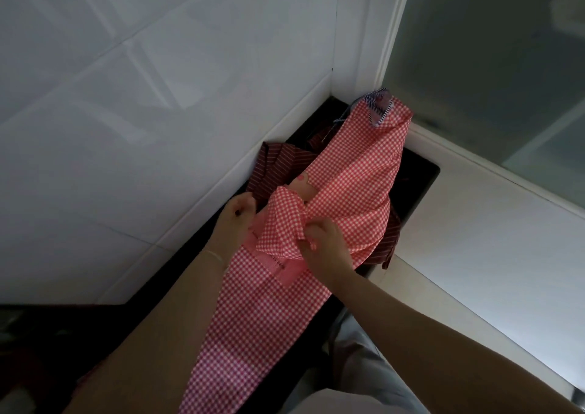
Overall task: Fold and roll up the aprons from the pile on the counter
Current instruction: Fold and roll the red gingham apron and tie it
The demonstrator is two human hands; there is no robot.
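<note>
Right hand (326, 249) fingers clamp the gingham apron (354, 173); left hand (235, 220) fingers curl at its edge, grip unclear; folding just begun, flattening next.

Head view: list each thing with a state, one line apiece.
Red checked apron: unfolded, bunched, draped over the counter edge.
Dark red striped apron: crumpled beneath it.
Left hand: fingers curled at the apron's edge.
Right hand: gripping bunched checked cloth.
</note>
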